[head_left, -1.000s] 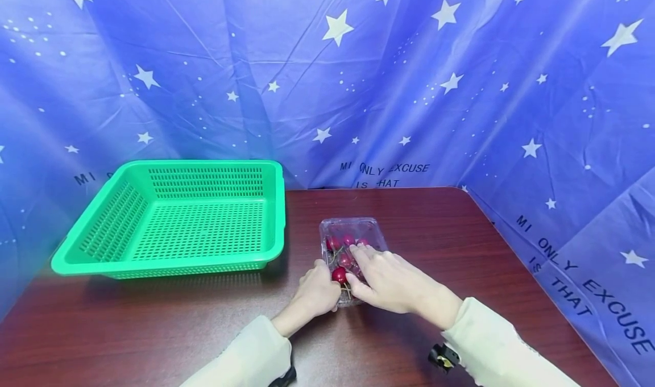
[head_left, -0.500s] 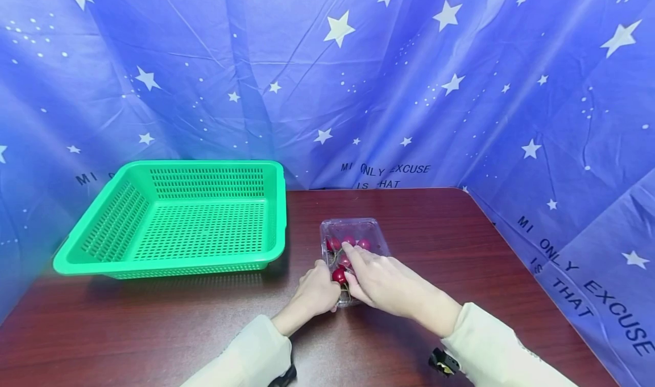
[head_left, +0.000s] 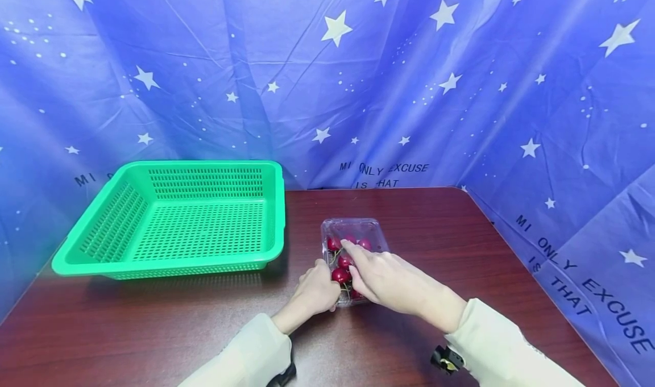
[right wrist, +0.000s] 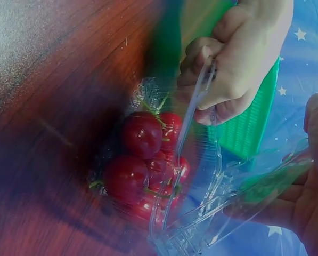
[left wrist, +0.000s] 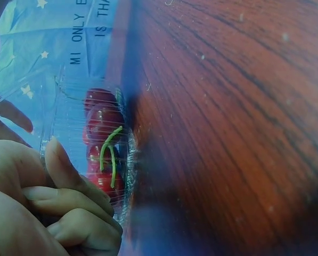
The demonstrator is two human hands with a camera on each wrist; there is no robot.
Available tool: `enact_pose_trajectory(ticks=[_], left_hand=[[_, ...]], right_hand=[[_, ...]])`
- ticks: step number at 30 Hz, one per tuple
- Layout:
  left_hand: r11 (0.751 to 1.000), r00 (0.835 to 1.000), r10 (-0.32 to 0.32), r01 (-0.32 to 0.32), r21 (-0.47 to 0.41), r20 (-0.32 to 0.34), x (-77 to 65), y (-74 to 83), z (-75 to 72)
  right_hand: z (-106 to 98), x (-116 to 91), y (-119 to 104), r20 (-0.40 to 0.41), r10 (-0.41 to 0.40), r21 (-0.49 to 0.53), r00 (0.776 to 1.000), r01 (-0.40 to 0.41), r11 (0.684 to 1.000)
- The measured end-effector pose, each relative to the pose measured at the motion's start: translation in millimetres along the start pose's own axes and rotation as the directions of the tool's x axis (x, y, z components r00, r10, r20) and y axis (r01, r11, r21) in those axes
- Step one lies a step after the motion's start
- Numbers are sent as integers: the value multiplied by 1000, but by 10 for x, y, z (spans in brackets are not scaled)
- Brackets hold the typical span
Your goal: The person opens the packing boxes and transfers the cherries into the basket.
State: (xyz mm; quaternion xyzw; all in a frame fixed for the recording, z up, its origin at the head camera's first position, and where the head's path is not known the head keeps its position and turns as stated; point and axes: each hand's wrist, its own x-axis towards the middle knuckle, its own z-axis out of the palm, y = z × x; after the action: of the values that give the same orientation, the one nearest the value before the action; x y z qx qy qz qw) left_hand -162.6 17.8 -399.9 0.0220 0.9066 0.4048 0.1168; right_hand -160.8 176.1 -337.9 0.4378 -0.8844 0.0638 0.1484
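A clear plastic box (head_left: 376, 231) with several red cherries (head_left: 341, 275) on green stems sits on the table in the head view. My left hand (head_left: 314, 290) grips its near left edge; the right wrist view shows those fingers curled over the rim. Above the cherries, my right hand (head_left: 399, 279) reaches across from the right with index finger and thumb spread. In the right wrist view a raised clear plastic lid (right wrist: 254, 197) runs up between my right thumb and fingers, which hold it. No cherry shows in either hand.
A green perforated basket (head_left: 204, 228) stands at the left of the brown wooden table (head_left: 435, 228). Behind and to the right hangs a blue curtain (head_left: 286, 80) with white stars. The table's right edge runs diagonally past my right sleeve.
My right fingers have shifted slightly over the box, and the near cherries show more plainly now. The left hand keeps its grip and the basket stays put.
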Motion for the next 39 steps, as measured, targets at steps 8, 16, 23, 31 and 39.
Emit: enact_pose_trajectory(ticks=[8,16,23,31,39], left_hand=[[1000,1000,-3,3,0,-1,9,1,9],[1000,1000,-19,19,22,-2,47,-6,-10],[1000,1000,-19,19,11,-4,55,-2,-6],[999,999,-34,34,0,-24,22,-32,-15],[1000,1000,-20,20,-9,-20,15,-9,1]], right_hand=[[-59,-19,51,31,34,54,999,-35,998],[-252,-59,110,-1,165,92,986,-165,982],[-340,-20,29,-51,289,-23,956,-291,957],[-430,44,-8,-58,419,-238,906,-420,876],[-586,-40,83,-21,583,-290,812,-563,774]])
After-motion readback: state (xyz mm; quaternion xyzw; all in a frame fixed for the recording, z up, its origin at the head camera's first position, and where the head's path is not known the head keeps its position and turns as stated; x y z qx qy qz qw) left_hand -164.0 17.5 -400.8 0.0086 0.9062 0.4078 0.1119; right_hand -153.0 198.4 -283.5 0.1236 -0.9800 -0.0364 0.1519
